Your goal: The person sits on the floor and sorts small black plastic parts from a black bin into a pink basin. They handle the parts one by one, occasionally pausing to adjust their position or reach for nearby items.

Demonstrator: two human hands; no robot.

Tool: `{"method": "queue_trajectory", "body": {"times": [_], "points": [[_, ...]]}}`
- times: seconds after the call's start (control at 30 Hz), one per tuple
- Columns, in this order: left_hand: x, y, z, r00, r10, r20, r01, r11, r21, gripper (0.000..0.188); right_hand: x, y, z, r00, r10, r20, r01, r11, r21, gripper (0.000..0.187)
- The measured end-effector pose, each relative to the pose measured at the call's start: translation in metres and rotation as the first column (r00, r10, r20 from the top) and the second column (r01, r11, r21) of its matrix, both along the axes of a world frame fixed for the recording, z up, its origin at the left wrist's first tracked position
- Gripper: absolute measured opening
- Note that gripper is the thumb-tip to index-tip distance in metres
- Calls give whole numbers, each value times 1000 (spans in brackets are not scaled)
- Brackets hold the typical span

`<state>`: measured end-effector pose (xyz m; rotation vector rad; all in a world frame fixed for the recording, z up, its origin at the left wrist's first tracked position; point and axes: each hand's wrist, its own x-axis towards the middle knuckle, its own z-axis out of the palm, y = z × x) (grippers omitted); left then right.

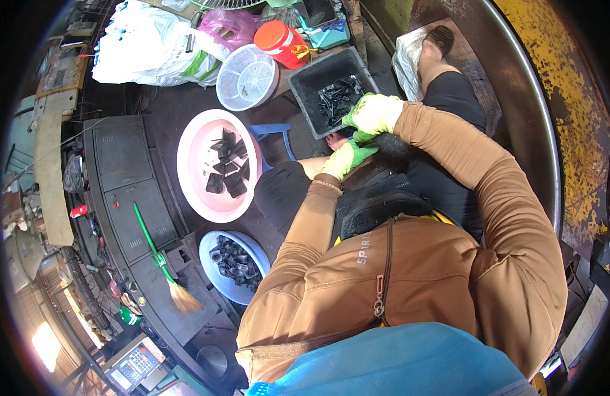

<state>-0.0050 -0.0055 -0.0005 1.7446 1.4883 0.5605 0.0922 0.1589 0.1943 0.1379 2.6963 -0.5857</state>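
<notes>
Both hands wear pale yellow gloves with green fingers and meet over my lap, at the near right corner of a black crate (305,109). My left hand (348,159) is closed, its fingertips pointing right, just below the other hand. My right hand (376,117) is curled with fingers bent downward, close to the left fingertips. Whatever they grip is hidden by the gloves or too dark to make out. Inside the crate lie thin black pieces (338,99) in a loose heap.
Left of my knee stands a pink basin (192,191) with flat black pieces; nearer is a blue basin (209,264) of black parts. A white basket (245,78), red jug (278,43) and white bags (140,46) sit beyond. A broom (160,257) lies on a grey cabinet (130,191).
</notes>
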Motion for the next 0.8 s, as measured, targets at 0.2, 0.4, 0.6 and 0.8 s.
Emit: {"method": "queue_trajectory", "body": {"times": [0.2, 0.4, 0.6, 0.8], "points": [[4, -1, 26, 978, 121, 171, -100, 987, -126, 20, 2, 0, -2, 999, -18, -27, 18, 1000, -10, 37], [6, 3, 42, 951, 212, 224, -153, 955, -256, 26, 2, 1, -5, 999, -1, -42, 0, 1000, -14, 39], [3, 1, 24, 999, 33, 40, -32, 999, -27, 19, 1, 1, -6, 1000, -6, -19, 6, 1000, -8, 38], [-1, 1, 8, 1000, -4, -9, 5, 986, 167, 19, 0, 1, -8, 1000, 1, -8, -1, 1000, -7, 39]]}}
